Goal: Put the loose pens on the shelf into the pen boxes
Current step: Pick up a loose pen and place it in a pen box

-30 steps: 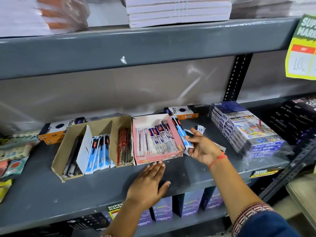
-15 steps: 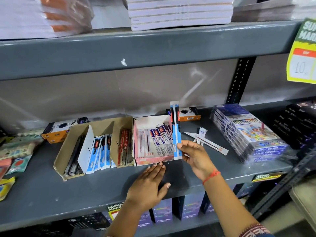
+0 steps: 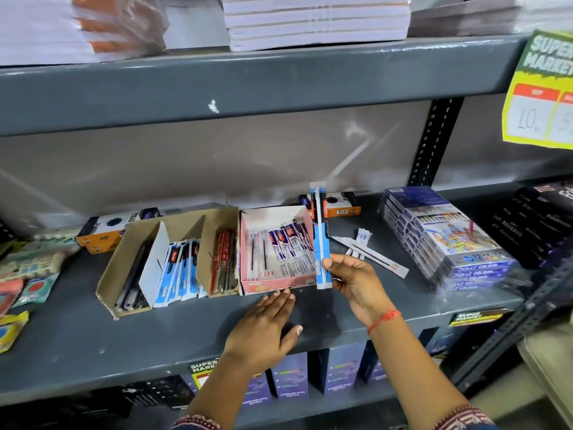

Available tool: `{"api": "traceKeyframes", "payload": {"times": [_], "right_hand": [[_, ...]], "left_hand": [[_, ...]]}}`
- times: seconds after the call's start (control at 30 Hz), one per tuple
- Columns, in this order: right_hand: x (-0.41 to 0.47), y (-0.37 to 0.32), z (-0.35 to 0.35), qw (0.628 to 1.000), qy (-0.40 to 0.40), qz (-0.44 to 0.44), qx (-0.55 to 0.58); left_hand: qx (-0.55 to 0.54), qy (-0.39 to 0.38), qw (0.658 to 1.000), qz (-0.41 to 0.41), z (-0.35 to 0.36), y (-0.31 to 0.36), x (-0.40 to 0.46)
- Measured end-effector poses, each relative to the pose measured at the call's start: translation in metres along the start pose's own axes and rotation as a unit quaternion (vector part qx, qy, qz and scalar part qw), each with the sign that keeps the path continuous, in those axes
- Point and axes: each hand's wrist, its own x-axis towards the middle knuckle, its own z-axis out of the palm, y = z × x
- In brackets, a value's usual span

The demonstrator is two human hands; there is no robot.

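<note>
The grey metal shelf [image 3: 93, 346] carries all items; positions below are given relative to the pink pen box [image 3: 273, 282]. Directly left of it, touching its side wall, stands the brown cardboard pen box [image 3: 117, 274], divided into three compartments: dark pens at far left, blue-and-white wrapped pens in the middle, red pens in the compartment nearest the pink box. The pink pen box is open-topped and holds wrapped pens lying lengthwise, several with purple-and-white printed sleeves. Well to its right sits a shrink-wrapped stack of colour pencil packs [image 3: 449, 240]. Between that stack and the pink box, loose wrapped pens [image 3: 372, 256] lie flat on the shelf, in white sleeves, one showing a red refill. The left hand [image 3: 263, 330] lies flat and empty on the shelf, palm down, fingertips at the pink box's front wall. The right hand [image 3: 353, 280] grips a blue-and-white wrapped pen [image 3: 321, 237] by its lower end, holding it upright against the pink box's right wall.
</note>
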Motion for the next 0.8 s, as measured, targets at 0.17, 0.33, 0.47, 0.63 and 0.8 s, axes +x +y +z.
{"api": "traceKeyframes", "payload": {"times": [0.17,0.33,0.47,0.63,0.8], "right_hand": [[-0.002,-0.002,0.005,1.000,-0.029,0.000,-0.004],[-0.001,-0.004,0.020,0.999,-0.047,0.013,0.001],[-0.003,-0.004,0.045,0.998,-0.065,0.023,-0.001],[-0.004,-0.001,0.092,0.995,-0.084,0.033,-0.036],[-0.003,0.010,0.150,0.993,-0.084,0.058,-0.067]], "left_hand": [[-0.001,-0.005,1.000,-0.002,-0.001,0.000,0.000],[-0.012,0.003,0.999,-0.041,-0.004,-0.011,-0.017],[-0.007,0.010,0.996,-0.087,-0.010,-0.036,-0.043],[-0.015,0.002,0.990,-0.138,-0.024,-0.080,-0.078],[-0.023,-0.001,0.986,-0.166,-0.032,-0.127,-0.109]]}}
